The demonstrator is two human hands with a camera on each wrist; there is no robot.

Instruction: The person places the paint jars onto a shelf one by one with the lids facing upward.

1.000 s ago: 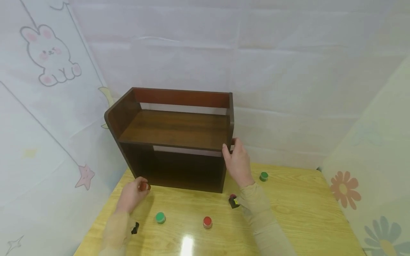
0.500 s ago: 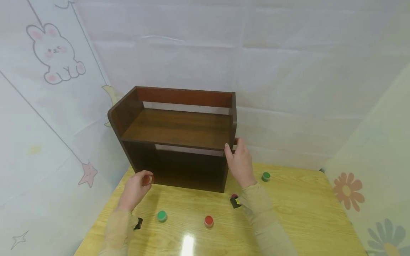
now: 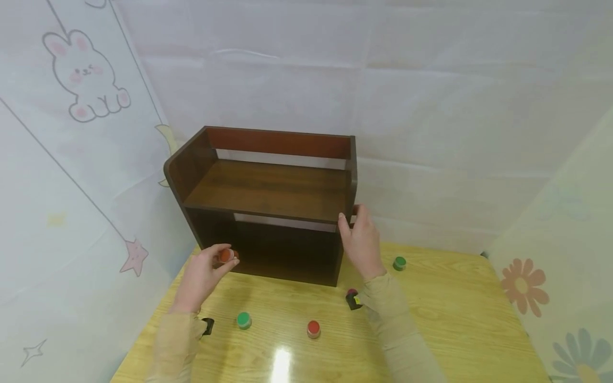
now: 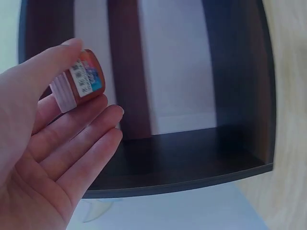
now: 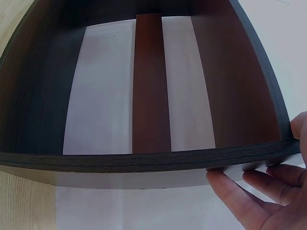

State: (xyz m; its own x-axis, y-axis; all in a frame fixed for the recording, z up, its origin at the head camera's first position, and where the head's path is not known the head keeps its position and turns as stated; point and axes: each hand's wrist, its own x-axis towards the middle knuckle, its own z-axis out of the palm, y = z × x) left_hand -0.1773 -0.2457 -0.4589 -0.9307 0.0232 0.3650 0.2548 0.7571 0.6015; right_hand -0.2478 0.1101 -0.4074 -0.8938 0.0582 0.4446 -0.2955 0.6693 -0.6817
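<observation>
My left hand (image 3: 197,279) pinches a small reddish-brown jar (image 3: 226,256) between thumb and fingers, in front of the lower left opening of a dark brown two-tier shelf (image 3: 268,189). The left wrist view shows the jar's clear ribbed lid (image 4: 62,93) and its printed label (image 4: 86,79), tilted on its side. At the shelf's right side panel, my right hand (image 3: 362,244) grips the edge, thumb at the front and fingers along the outer face. In the right wrist view the fingertips (image 5: 216,177) press against that panel.
Green-topped (image 3: 243,320) and red-topped (image 3: 313,329) jars stand on the wooden table (image 3: 455,314) before the shelf. Another green jar (image 3: 399,263) stands right of it. A pinkish top (image 3: 351,292) shows partly behind the black wrist camera (image 3: 353,301). White printed cloth (image 3: 431,133) hangs behind.
My left hand has lifted the reddish-brown jar from the shelf's front left corner up and to the right. The right hand keeps its grip on the shelf; the head view has shifted slightly.
</observation>
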